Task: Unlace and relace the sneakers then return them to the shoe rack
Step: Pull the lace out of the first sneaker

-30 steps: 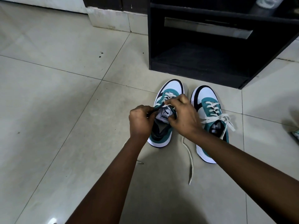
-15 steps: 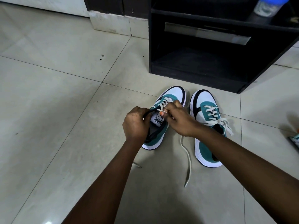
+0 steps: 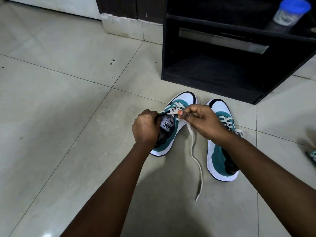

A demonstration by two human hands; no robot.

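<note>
2 teal-and-white sneakers sit on the tiled floor (image 3: 68,82) just near of the black shoe rack (image 3: 213,79). The left hand (image 3: 145,125) grips the collar edge of the left sneaker (image 3: 171,134). The right hand (image 3: 203,122) pinches its white lace (image 3: 196,156) at the eyelets; the loose end trails near across the floor. The right sneaker (image 3: 220,151) stands just beside, laced.
</note>
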